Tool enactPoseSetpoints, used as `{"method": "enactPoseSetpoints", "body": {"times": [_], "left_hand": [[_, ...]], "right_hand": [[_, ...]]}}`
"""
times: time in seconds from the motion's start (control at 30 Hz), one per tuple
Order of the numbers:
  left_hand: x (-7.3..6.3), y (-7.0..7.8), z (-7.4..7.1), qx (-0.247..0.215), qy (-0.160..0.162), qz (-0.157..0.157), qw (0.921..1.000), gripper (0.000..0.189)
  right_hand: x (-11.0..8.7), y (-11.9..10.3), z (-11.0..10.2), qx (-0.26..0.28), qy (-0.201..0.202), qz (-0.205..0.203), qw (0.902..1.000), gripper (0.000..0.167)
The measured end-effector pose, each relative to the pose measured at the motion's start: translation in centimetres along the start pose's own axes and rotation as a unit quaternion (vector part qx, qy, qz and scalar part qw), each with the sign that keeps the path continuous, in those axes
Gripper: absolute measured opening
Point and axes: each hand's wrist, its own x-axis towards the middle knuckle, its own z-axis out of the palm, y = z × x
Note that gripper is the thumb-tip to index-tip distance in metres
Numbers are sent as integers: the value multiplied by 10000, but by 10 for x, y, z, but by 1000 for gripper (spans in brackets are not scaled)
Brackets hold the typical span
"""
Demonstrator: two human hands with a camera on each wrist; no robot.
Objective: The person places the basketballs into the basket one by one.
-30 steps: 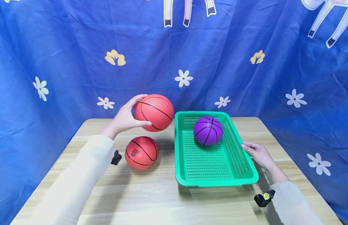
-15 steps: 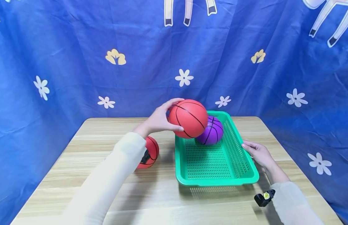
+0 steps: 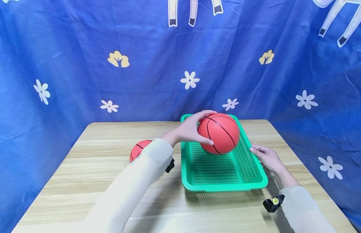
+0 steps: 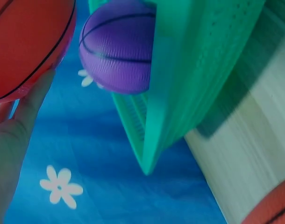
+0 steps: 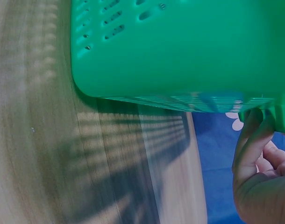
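Note:
My left hand grips a red toy basketball with black lines, thumb low on the near side and fingers over the top left. The ball is held over the back half of a green perforated plastic basket. Inside the basket is a purple ball, hidden in the head view behind the red one but seen in the left wrist view. My right hand holds the basket's right rim, thumb on top; in the right wrist view its fingers curl up under the rim.
A second red basketball lies on the wooden table left of the basket, partly covered by my left sleeve. Close behind the table hangs a blue patterned curtain, which also runs along both sides.
My left hand has carried the red basketball rightward from beside the basket to over it, slightly lower now, covering the purple ball. The right hand and the basket have stayed in place.

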Motion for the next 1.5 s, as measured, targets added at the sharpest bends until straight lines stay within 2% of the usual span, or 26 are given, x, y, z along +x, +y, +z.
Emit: {"method": "enactPoseSetpoints", "body": {"times": [0.2, 0.53, 0.8, 1.1, 1.3, 1.5], "left_hand": [[7, -4, 18, -133, -484, -125, 9987, 85], [15, -9, 39, 329, -891, -175, 9953, 85], [18, -15, 55, 1059, -1457, -517, 9823, 87], [17, -21, 70, 1219, -2016, -809, 9685, 86], [14, -26, 80, 1380, -2274, -846, 9602, 87], [13, -27, 85, 1581, -2290, -877, 9565, 89]], "right_hand": [[2, -2, 2, -40, -1, 31, 10000, 63], [3, -1, 1, 121, -25, -12, 9999, 64], [2, 0, 2, 59, -15, 37, 10000, 66], [3, 1, 2, 44, 31, 91, 9999, 66], [2, 1, 2, 8, 60, 40, 10000, 65], [1, 1, 1, -186, 140, 18, 9997, 66]]}}
